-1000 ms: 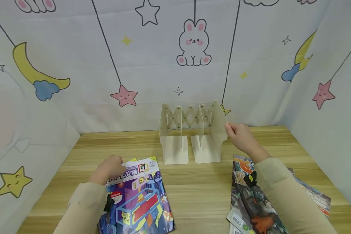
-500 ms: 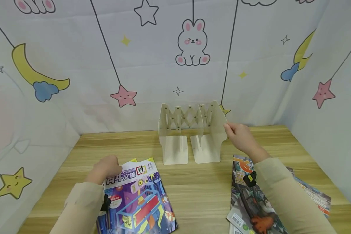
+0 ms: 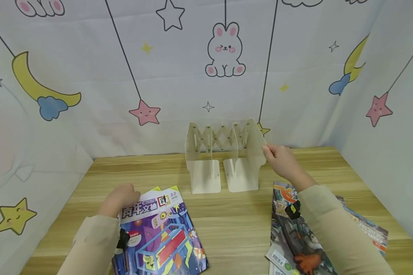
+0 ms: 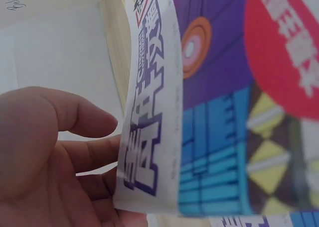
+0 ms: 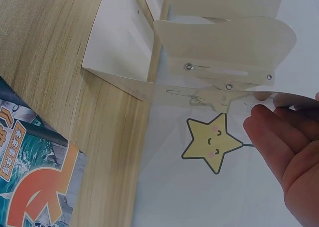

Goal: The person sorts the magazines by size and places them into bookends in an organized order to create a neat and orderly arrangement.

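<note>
At the lower left in the head view, my left hand [image 3: 122,196] holds the top left corner of a purple and blue magazine [image 3: 168,244]. In the left wrist view its fingers [image 4: 99,155] run behind the curved-up edge, with the thumb beside it. Another magazine [image 3: 155,190] shows beneath. A cream metal book stand [image 3: 206,177] stands upright at the back centre, its dividers joined by a crisscross lattice. My right hand [image 3: 282,162] grips the front edge of its right end panel [image 5: 199,98], thumb on the outer face, fingertips partly hidden.
Right of centre, under my right forearm, lie a dark magazine with an orange title [image 3: 285,221] and several others, one bluish [image 3: 368,231]. A cartoon-printed white curtain [image 3: 179,84] hangs behind and beside the wooden table [image 3: 234,229].
My left hand has moved slightly left, and the purple magazine's top has shifted left and turned a little with it. My right hand keeps its grip on the stand.
</note>
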`<state>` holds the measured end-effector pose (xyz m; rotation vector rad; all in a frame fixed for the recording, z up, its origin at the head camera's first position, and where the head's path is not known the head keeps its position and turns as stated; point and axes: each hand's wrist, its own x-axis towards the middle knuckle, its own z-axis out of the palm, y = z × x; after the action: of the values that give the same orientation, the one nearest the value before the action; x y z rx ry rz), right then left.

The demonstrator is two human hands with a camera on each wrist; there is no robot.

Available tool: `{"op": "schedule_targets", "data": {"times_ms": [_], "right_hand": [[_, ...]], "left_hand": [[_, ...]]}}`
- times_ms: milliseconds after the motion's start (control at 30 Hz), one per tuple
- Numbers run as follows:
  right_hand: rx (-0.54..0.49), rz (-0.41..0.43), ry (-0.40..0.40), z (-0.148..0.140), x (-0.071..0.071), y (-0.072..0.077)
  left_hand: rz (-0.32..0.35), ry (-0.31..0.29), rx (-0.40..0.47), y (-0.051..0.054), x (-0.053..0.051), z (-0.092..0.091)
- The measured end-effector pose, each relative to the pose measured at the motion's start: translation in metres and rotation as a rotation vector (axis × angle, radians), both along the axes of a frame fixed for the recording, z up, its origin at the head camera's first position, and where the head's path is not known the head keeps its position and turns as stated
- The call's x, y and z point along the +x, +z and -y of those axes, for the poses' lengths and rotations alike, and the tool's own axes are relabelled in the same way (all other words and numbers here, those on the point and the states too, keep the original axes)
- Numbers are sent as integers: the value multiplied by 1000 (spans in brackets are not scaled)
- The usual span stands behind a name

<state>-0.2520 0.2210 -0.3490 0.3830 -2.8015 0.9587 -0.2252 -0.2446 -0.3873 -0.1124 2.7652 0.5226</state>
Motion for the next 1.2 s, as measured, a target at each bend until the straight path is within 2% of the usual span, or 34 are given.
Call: {"op": "schedule_targets", "data": {"times_ms": [233,533,600,767,933,1200], "right_hand": [[-4,-21,4,0,0,0],[-12,-1,-3,2,1,1],[-18,6,-4,2,1,1],[-21,3,-6,2,1,1],[-20,3,-5,2,0,0],[-19,-5,-5,1,-1,-1]], "left_hand": [[-85,52,58,-2,0,11],[-70,221,366,-6,5,19],[-60,238,415,-5,8,22],[-44,247,503,-2,15,27],[-19,272,535,-2,19,33],[13,265,570,0,22,39]]}}
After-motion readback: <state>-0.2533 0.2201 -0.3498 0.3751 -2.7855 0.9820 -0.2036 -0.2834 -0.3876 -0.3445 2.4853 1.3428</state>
